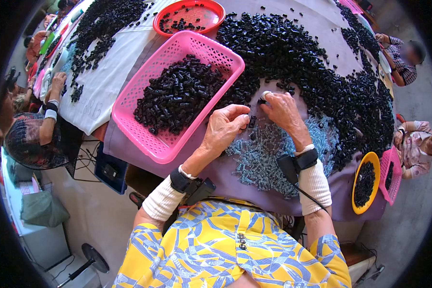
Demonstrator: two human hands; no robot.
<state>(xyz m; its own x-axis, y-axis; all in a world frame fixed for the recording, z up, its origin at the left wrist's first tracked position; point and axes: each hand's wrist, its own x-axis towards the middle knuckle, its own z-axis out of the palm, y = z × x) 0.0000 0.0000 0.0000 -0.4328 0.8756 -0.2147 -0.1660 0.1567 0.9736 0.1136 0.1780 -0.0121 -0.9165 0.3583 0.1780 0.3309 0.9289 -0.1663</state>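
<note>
Black pieces (283, 48) lie heaped on the cloth (117, 144) beyond the left hand (223, 126) and right hand (284, 111); both have fingertips close together, though I cannot tell whether either clamps one; a light pinch should suit them

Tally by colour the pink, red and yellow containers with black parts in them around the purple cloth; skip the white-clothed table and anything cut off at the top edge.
Pink: 2 (left pink basket, right pink basket)
Red: 1 (round red tray)
Yellow: 1 (yellow tray)
Total: 4
</note>
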